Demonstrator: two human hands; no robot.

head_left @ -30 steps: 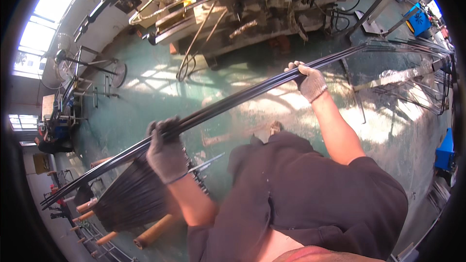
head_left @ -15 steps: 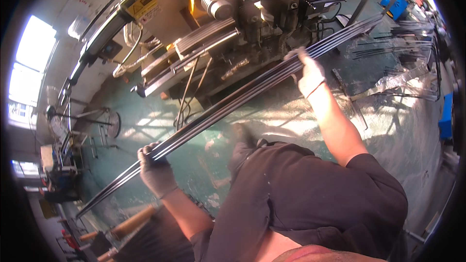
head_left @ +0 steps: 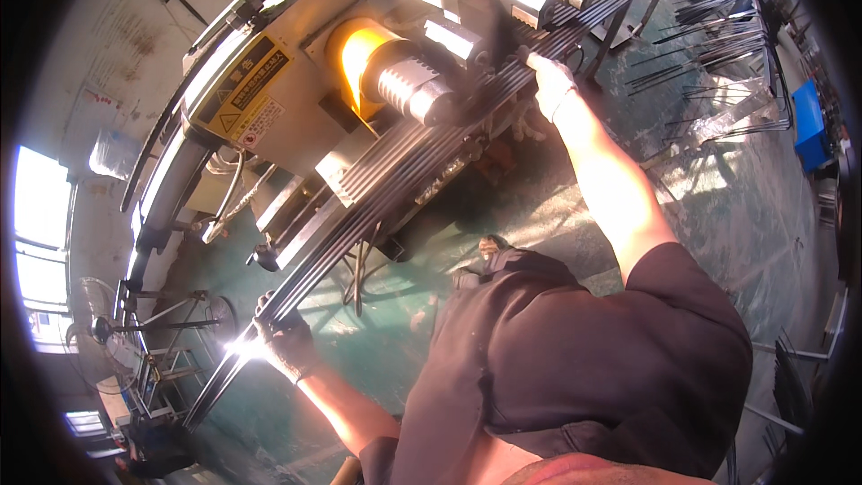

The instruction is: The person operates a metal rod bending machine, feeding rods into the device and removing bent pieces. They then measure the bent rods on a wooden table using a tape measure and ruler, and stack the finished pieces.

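Observation:
A bundle of several long, thin metal bars (head_left: 357,223) slants across the view from lower left to upper right. My left hand (head_left: 287,343), in a glove, is closed around the bundle near its lower-left end. Farther up, my right hand (head_left: 551,88), also gloved, grips the same bundle from the near side; its fingertips are partly hidden by the bars. The bundle lies across the front of a cream-coloured machine (head_left: 305,94), close to its ribbed steel spindle (head_left: 413,90) with an orange collar. Whether the bars rest on the machine I cannot tell.
More metal rods (head_left: 709,54) lie in a rack at the upper right, near a blue box (head_left: 810,126). A fan (head_left: 101,330) stands at the far left by a bright window (head_left: 43,242). Cables (head_left: 357,278) hang beneath the machine's bed.
Both hands have carried the bar bundle forward and up, from over the floor to the machine's front. The view has shifted, so the machine looks larger and nearer.

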